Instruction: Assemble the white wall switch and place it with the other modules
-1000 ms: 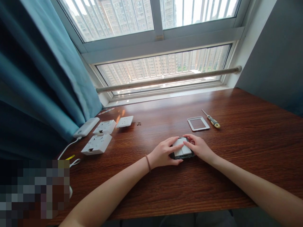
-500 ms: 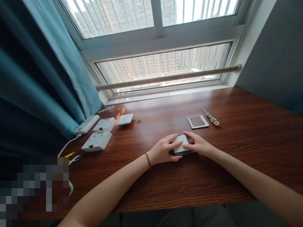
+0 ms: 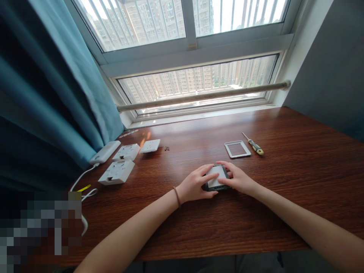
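A light switch [image 3: 213, 183] with a white rocker and a dark grey body lies near the middle of the table, between both hands. My left hand [image 3: 196, 184] grips its left side, index finger across the white face and thumb by the near edge. On the right side, my right hand [image 3: 240, 179] is closed around the switch, its thumb on the face and fingers at the far edge. Parts of the switch are hidden by the fingers. Beyond it lie a white square frame [image 3: 240, 156] and a screwdriver [image 3: 256, 147] with a grey and yellow handle.
Two white mounting boxes [image 3: 116, 172] stand at the left, near a white socket panel [image 3: 150, 146] and several small screws [image 3: 167, 148]. A white power strip [image 3: 105, 152] with a cable [image 3: 82, 177] lies by the blue curtain [image 3: 85, 94]. A window rail [image 3: 204, 97] runs behind the table.
Both hands stay on the switch, with the right fingers shifted slightly along its far edge. The view has tilted a little, so everything sits slightly lower.
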Tool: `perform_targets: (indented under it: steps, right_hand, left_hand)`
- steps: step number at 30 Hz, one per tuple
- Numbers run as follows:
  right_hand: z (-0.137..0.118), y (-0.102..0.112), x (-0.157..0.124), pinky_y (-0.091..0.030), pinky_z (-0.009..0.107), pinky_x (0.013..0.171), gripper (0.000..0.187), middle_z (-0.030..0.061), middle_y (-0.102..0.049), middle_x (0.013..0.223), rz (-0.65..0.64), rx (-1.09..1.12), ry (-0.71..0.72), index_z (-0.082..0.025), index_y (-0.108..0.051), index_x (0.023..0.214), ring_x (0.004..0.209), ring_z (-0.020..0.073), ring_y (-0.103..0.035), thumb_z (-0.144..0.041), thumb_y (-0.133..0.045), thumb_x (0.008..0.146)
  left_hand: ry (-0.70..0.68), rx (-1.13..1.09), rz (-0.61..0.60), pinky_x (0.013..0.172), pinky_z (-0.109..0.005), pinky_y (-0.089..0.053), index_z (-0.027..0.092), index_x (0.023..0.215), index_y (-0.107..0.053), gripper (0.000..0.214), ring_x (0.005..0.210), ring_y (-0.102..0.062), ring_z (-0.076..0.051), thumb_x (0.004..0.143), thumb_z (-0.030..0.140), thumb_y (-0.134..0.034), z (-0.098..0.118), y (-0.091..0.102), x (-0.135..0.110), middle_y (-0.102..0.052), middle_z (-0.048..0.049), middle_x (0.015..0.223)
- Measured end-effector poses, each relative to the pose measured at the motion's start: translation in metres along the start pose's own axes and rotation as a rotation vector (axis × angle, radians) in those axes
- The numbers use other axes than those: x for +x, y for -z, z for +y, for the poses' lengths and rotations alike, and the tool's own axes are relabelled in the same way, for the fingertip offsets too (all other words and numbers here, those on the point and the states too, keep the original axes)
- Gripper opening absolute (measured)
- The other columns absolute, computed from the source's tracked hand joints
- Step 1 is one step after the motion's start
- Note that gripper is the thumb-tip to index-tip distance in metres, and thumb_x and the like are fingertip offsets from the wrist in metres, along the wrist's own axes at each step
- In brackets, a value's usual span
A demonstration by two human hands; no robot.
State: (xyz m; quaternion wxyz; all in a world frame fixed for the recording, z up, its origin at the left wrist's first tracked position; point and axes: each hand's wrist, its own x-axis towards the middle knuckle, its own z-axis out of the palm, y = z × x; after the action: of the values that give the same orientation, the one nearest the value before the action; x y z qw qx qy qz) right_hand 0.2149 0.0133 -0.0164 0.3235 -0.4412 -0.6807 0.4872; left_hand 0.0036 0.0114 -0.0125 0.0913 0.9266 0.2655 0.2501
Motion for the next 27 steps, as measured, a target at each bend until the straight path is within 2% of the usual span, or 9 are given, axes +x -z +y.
perform_targets:
  steps: [6,10,13,15,17,19,23,27]
  right_hand:
    - [0.004,0.005,0.003,-0.044,0.023,0.049,0.050,0.0029,-0.056,0.086,0.078,-0.163,0.072,-0.018,-0.052,0.120,0.054,0.0088,-0.048,-0.034,-0.062,0.073]
    - [0.003,0.015,0.006,-0.048,0.027,0.058,0.042,0.0041,-0.057,0.088,0.145,-0.273,0.119,-0.018,-0.056,0.116,0.056,0.0106,-0.052,-0.038,-0.056,0.080]
    - [0.004,0.029,0.011,-0.048,0.031,0.070,0.030,0.0063,-0.058,0.092,0.273,-0.462,0.167,-0.017,-0.061,0.108,0.065,0.0144,-0.056,-0.031,-0.051,0.083]
    - [0.007,0.040,0.014,-0.045,0.035,0.079,0.025,0.0085,-0.059,0.096,0.393,-0.665,0.196,-0.016,-0.063,0.104,0.080,0.0196,-0.057,-0.024,-0.051,0.083]
    - [0.012,0.050,0.018,-0.042,0.037,0.086,0.023,0.0100,-0.060,0.098,0.452,-0.819,0.218,-0.016,-0.064,0.101,0.094,0.0243,-0.053,-0.019,-0.051,0.082]
    - [0.018,0.055,0.021,-0.041,0.037,0.088,0.021,0.0103,-0.061,0.096,0.449,-0.873,0.229,-0.015,-0.065,0.097,0.098,0.0251,-0.051,-0.016,-0.050,0.082]
    - [0.025,0.057,0.026,-0.044,0.032,0.080,0.020,0.0083,-0.063,0.085,0.410,-0.860,0.246,-0.016,-0.067,0.083,0.086,0.0210,-0.055,-0.013,-0.047,0.084]
    - [0.019,0.053,0.024,-0.044,0.030,0.078,0.022,0.0072,-0.061,0.083,0.401,-0.837,0.288,-0.017,-0.065,0.080,0.083,0.0195,-0.056,-0.013,-0.043,0.085]
  left_hand:
    - [0.102,0.024,-0.073,0.108,-0.052,-0.023,0.016,0.133,-0.033,0.067,0.134,-0.023,-0.030,0.077,0.043,-0.057,0.004,0.004,0.005,-0.031,-0.0180,0.142]
    - [0.138,0.075,-0.108,0.109,-0.053,-0.019,0.015,0.134,-0.032,0.066,0.137,-0.014,-0.030,0.080,0.047,-0.052,0.006,0.005,0.007,-0.026,-0.0168,0.145]
    - [0.149,0.096,-0.093,0.109,-0.055,-0.017,0.015,0.134,-0.030,0.069,0.137,-0.011,-0.031,0.079,0.051,-0.051,0.006,0.005,0.005,-0.025,-0.0161,0.145]
    - [0.155,0.094,-0.069,0.109,-0.057,-0.016,0.016,0.135,-0.029,0.070,0.137,-0.011,-0.031,0.079,0.051,-0.052,0.006,0.005,0.004,-0.026,-0.0158,0.145]
    - [0.161,0.084,-0.033,0.108,-0.057,-0.016,0.017,0.135,-0.028,0.068,0.137,-0.011,-0.030,0.080,0.049,-0.052,0.006,0.005,0.003,-0.027,-0.0156,0.144]
    - [0.165,0.072,0.016,0.108,-0.057,-0.017,0.017,0.133,-0.029,0.063,0.137,-0.012,-0.029,0.082,0.044,-0.052,0.005,0.005,0.001,-0.029,-0.0155,0.143]
    - [0.186,0.041,0.100,0.108,-0.055,-0.021,0.017,0.130,-0.032,0.054,0.137,-0.014,-0.028,0.083,0.037,-0.051,0.006,0.006,0.001,-0.030,-0.0156,0.142]
    - [0.198,-0.004,0.163,0.108,-0.052,-0.024,0.019,0.128,-0.034,0.049,0.136,-0.015,-0.027,0.084,0.032,-0.051,0.007,0.005,0.001,-0.031,-0.0139,0.141]
